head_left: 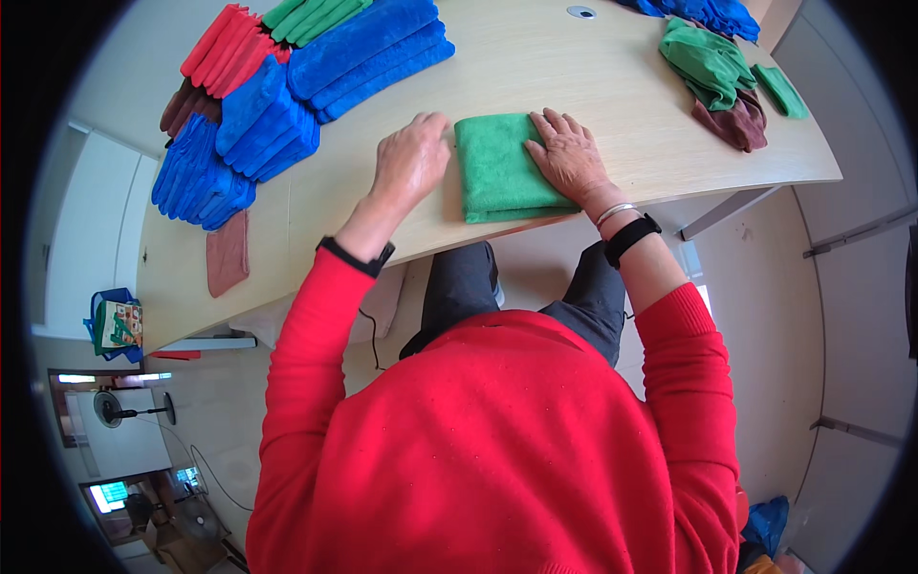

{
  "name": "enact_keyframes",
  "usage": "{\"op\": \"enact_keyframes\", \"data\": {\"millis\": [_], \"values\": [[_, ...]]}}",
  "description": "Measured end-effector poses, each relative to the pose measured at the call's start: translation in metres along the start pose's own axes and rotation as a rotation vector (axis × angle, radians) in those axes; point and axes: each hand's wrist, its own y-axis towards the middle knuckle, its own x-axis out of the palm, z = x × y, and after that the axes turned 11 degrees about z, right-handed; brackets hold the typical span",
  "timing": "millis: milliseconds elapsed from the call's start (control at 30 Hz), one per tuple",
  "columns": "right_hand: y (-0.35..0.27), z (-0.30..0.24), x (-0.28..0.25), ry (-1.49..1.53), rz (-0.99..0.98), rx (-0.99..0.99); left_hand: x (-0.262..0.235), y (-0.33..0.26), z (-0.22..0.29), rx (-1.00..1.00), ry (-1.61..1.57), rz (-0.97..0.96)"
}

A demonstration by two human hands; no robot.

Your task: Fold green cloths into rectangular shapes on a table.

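Observation:
A folded green towel [502, 172] lies at the near edge of the table, in front of me. My right hand [569, 158] rests flat on the towel's right side, fingers stretched out and a little apart. Just off the towel's left edge is my left hand [413, 158], its fingers curled in and nothing showing in them. A narrow gap separates that hand from the towel.
Stacks of folded blue towels [368, 57], red towels [229, 48] and green towels [311, 19] stand at the far left. A pinkish-brown cloth [228, 253] lies at the left edge. Crumpled green cloth [708, 62] and brown cloth [732, 122] lie far right on the table [612, 77].

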Motion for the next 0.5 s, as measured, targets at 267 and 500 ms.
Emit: {"op": "enact_keyframes", "data": {"millis": [267, 500], "values": [[-0.019, -0.032, -0.055, 0.251, 0.354, -0.105, 0.076, 0.058, -0.021, 0.036, -0.202, -0.381], [-0.073, -0.028, -0.067, 0.642, -0.058, 0.302, 0.068, 0.086, -0.003, -0.319, -0.64, -0.724]]}}
